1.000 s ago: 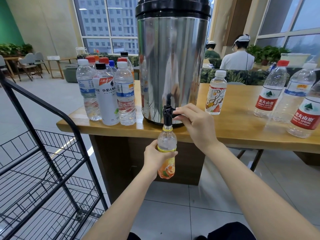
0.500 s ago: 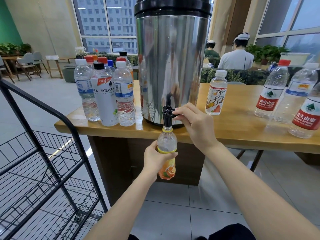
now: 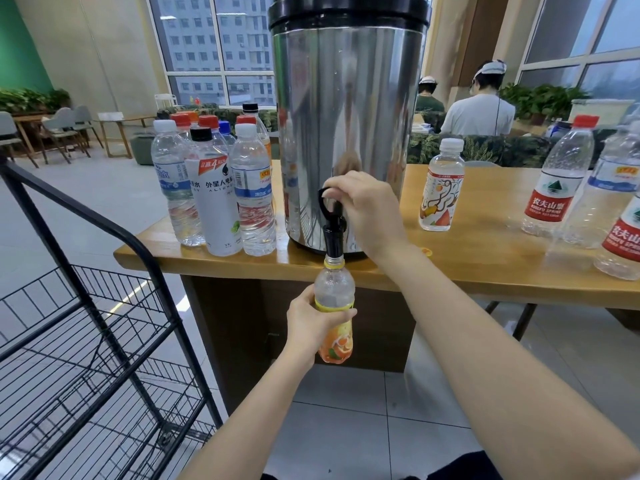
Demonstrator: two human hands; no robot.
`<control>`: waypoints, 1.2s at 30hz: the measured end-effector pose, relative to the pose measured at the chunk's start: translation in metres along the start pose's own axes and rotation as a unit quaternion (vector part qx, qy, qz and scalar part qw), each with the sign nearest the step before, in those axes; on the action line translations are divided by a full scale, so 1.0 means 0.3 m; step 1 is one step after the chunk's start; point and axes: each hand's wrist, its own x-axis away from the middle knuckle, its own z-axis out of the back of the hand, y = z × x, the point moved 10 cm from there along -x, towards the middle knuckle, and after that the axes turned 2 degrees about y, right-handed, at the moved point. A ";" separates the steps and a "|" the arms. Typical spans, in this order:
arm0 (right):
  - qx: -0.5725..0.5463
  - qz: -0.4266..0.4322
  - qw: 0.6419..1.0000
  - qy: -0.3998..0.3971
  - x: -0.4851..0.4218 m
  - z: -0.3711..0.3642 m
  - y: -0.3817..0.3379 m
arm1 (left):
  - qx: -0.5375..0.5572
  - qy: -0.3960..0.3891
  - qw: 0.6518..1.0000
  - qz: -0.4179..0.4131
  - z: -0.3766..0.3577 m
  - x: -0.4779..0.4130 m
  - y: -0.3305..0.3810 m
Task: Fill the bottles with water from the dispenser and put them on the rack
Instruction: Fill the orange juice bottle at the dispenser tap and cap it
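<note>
Holding the orange-label bottle at centre frame, our left hand curls its fingers round it under the black tap of the steel dispenser. Our right hand pinches the tap lever between its fingers.

Blocked left of the dispenser by a tight cluster of bottles at the table corner. Taken under the tap by the orange-label bottle. Open over bare tabletop between dispenser and white-capped bottle, and onward to the red-label bottles. Open over floor tiles in front; fenced at left by the wire rack.
</note>
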 end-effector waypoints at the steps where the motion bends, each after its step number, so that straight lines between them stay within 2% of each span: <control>1: -0.018 -0.012 1.000 0.005 0.001 -0.002 0.011 | -0.002 -0.001 1.000 -0.001 0.003 -0.002 0.000; 5: -0.078 -0.058 0.995 0.031 0.071 0.025 0.053 | -0.005 -0.005 1.000 -0.005 0.007 -0.002 0.007; 8: -0.041 -0.110 0.993 0.033 0.168 0.051 0.159 | -0.006 -0.012 1.000 -0.003 0.003 0.003 0.003; 10: 0.011 -0.202 0.979 0.014 0.243 0.073 0.294 | -0.007 -0.017 1.000 -0.004 -0.002 0.009 -0.007; 12: 0.108 -0.300 0.945 -0.075 0.325 0.067 0.432 | -0.007 -0.021 1.000 0.001 -0.010 0.018 -0.024; 14: 0.176 -0.336 0.903 -0.200 0.389 0.037 0.521 | -0.009 -0.027 1.000 0.005 -0.027 0.032 -0.036; 16: 0.173 -0.350 0.876 -0.285 0.433 0.008 0.567 | -0.017 -0.031 0.999 0.010 -0.046 0.043 -0.042; 18: 0.146 -0.367 0.869 -0.300 0.448 0.007 0.587 | -0.022 -0.035 0.999 0.011 -0.063 0.053 -0.037; 22: 0.115 -0.348 0.884 -0.289 0.426 0.027 0.551 | -0.022 -0.051 0.998 0.006 -0.102 0.071 -0.006; 25: -0.058 -0.331 0.902 -0.272 0.394 0.041 0.457 | -0.026 -0.071 0.997 -0.004 -0.132 0.088 0.018; 28: -0.182 -0.236 0.910 -0.289 0.327 0.078 0.307 | -0.040 -0.092 0.995 -0.025 -0.165 0.113 0.055; 31: -0.201 -0.173 0.911 -0.315 0.287 0.117 0.220 | -0.049 -0.109 0.992 -0.044 -0.197 0.143 0.092; 36: -0.188 -0.144 0.907 -0.349 0.283 0.165 0.181 | -0.046 -0.121 0.990 -0.058 -0.227 0.173 0.126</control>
